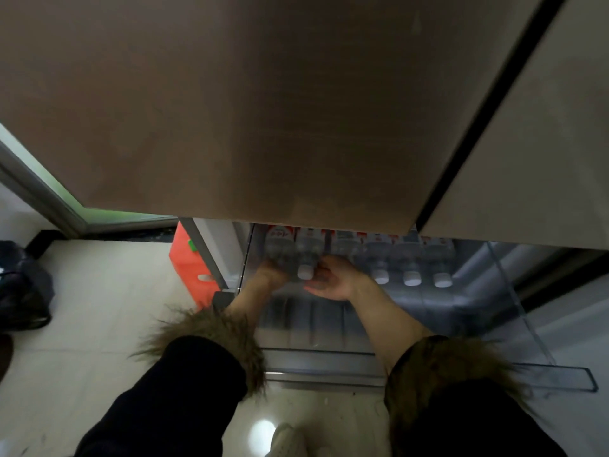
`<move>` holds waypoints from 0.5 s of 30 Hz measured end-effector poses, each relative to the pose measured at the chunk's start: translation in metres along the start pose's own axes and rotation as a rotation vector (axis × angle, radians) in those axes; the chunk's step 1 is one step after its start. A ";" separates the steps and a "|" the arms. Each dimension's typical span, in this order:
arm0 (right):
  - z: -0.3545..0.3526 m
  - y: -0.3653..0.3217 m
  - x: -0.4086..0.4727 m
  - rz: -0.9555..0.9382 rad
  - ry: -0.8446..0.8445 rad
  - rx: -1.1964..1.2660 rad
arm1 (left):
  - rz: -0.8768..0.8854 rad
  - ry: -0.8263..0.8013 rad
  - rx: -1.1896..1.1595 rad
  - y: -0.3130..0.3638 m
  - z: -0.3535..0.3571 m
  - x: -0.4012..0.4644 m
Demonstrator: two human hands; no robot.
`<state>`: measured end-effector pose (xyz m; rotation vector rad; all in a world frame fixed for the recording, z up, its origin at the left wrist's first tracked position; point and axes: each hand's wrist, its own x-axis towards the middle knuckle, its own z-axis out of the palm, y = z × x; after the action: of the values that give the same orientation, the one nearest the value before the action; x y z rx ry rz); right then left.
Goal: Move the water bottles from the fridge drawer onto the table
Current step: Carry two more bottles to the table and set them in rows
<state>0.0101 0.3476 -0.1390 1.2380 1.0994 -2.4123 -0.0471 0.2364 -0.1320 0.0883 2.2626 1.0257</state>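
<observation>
In the fridge drawer (pixel 329 324), both hands (pixel 333 282) grasp one water bottle (pixel 306 258).

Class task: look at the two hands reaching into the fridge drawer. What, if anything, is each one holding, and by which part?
Left hand grips a water bottle near its neck. Right hand touches the capped bottle; whether it grips cannot be told.

Bottles (pixel 379 255) in row at back of drawer (pixel 316 328), under fridge door (pixel 230 110).
</observation>
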 end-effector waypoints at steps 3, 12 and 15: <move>-0.001 0.001 0.002 0.014 0.048 0.011 | 0.007 -0.013 -0.046 0.003 0.002 0.001; -0.009 0.006 -0.015 0.085 0.101 -0.261 | -0.128 -0.093 -0.176 0.005 -0.004 -0.020; -0.004 0.003 -0.031 0.052 0.122 -0.372 | -0.133 -0.064 -0.160 0.011 -0.016 -0.031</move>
<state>0.0331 0.3439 -0.1180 1.2753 1.4497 -1.9942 -0.0337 0.2243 -0.0998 -0.0948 2.0908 1.1123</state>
